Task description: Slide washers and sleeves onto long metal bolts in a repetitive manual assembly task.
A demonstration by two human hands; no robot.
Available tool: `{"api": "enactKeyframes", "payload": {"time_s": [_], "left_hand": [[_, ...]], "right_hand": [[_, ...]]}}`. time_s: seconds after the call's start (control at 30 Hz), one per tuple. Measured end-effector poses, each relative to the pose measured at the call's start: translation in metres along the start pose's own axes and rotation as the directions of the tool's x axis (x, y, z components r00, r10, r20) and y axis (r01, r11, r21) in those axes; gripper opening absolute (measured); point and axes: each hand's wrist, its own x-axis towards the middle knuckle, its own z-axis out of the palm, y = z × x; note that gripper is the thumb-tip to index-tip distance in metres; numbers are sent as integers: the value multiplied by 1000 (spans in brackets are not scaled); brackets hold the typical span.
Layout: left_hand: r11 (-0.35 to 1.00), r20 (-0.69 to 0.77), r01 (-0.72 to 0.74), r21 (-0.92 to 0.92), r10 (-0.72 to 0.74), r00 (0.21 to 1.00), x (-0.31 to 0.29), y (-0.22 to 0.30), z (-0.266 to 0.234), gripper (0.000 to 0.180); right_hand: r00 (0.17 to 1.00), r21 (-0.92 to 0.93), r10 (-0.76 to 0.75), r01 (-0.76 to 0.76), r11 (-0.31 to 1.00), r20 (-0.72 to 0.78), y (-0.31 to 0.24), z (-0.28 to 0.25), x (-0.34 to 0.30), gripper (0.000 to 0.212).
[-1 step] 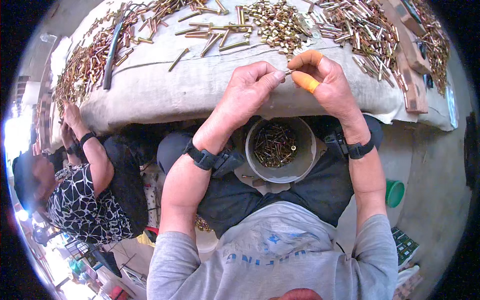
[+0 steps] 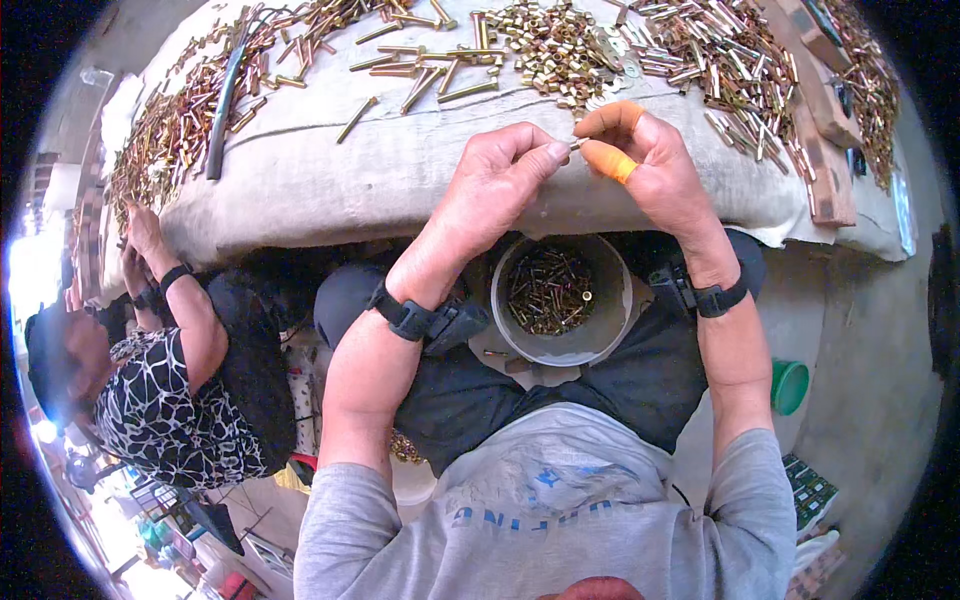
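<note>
My left hand [image 2: 500,185] and my right hand [image 2: 645,165] meet at the near edge of the cloth-covered table [image 2: 350,180]. Their fingertips pinch a small brass part [image 2: 577,143] between them. An orange rubber cover [image 2: 610,160] sits on one finger of my right hand. Both wrists wear black bands. Below the hands, on my lap, stands a grey bucket [image 2: 560,358] holding many small brass pieces.
Heaps of brass pieces [image 2: 555,45] and long brass pins [image 2: 420,70] cover the far part of the table. A black bar [image 2: 225,100] lies at left, wooden blocks [image 2: 815,130] at right. A seated person [image 2: 170,400] works at the table's left. A green tub [image 2: 790,385] stands on the floor.
</note>
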Motion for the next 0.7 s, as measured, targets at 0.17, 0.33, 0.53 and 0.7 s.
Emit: {"api": "enactKeyframes", "payload": {"time_s": [0.17, 0.33, 0.53, 0.7], "left_hand": [[975, -28, -191, 117, 195, 980, 2, -12, -1, 18], [961, 115, 87, -261, -58, 992, 1, -2, 0, 23], [960, -51, -151, 238, 167, 985, -7, 5, 2, 24], [860, 20, -362, 359, 381, 924, -8, 2, 10, 16]], "right_hand": [[994, 104, 112, -113, 988, 23, 2, 5, 1, 15], [991, 39, -90, 94, 995, -97, 5, 5, -7, 15], [997, -10, 60, -61, 998, -42, 2, 11, -1, 18], [976, -282, -203, 172, 944, -84, -5, 4, -7, 24]]}}
